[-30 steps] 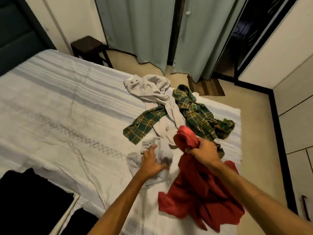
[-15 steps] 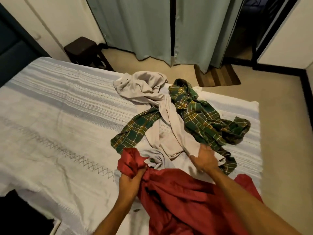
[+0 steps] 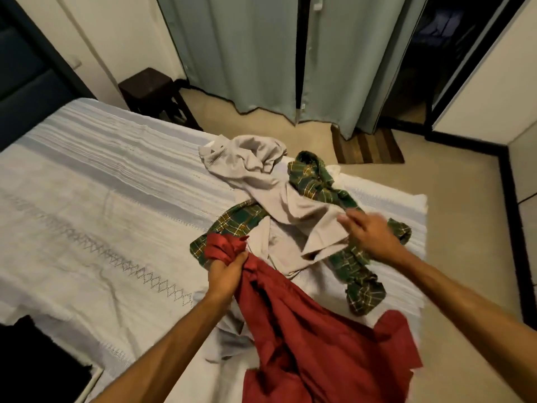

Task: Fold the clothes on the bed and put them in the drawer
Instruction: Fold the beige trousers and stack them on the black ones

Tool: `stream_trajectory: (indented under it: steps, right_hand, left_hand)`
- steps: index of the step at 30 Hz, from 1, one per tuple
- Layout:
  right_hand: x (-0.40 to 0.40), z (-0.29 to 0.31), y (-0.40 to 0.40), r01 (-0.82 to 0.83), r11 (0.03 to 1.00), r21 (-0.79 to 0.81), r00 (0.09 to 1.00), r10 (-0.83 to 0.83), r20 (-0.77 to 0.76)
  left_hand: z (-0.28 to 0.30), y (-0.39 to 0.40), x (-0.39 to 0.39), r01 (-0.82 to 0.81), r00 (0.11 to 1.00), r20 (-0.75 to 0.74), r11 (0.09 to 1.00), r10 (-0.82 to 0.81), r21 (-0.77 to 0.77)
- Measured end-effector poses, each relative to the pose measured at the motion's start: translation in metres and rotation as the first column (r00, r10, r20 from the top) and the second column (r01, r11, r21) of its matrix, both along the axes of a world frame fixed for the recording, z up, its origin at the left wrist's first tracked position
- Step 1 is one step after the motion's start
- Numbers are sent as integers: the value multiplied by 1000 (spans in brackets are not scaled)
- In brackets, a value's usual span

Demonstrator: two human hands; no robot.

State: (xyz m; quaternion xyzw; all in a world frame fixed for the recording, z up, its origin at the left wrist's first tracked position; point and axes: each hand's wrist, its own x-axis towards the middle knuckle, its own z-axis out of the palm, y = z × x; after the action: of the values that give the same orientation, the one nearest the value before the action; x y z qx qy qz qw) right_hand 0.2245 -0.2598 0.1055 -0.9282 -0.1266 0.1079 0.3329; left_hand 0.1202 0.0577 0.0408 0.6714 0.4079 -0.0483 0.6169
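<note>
The left hand (image 3: 225, 273) is fisted tight round a bunch of the red garment (image 3: 313, 338), which trails down toward the near edge of the bed (image 3: 87, 199). The right hand (image 3: 370, 235) is motion-blurred, with fingers spread loose over the beige garment (image 3: 290, 205); whether it touches the cloth cannot be told. A green plaid shirt (image 3: 343, 199) lies tangled under the beige one near the bed's right edge. The bedspread stretches bare to the left. The red garment's lower part is cut off by the frame
</note>
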Motion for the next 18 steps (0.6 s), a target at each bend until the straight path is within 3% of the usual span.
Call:
stream_trajectory:
  steps: [4,7,9,11,14,18]
  right_hand:
    - [46,198,-1,-108,992,58,952,86,294]
    - [59,328,4,-115,977,180,913,33,406]
    - [59,403,3,-155,965,210,892,45,449]
    - [49,452,3,-197,955,220,880,73,469]
    - [24,496,1,-266,943,201,877,150,456]
    - [-14,529,-10,-342,914,217,854,206,479]
  left_hand:
    - [75,-20,60,-137,988,88,987,130,87]
    - [125,-23,96,6,999,49,954,-22,301]
    - [154,-25,100,38,994,70,857,-86,514]
    - [169,-29,96,79,960,158,762,-233,643]
    - [194,-55,95,224,858,192,682,-477,696]
    - [244,-105,118,414,738,194,660,-647,626]
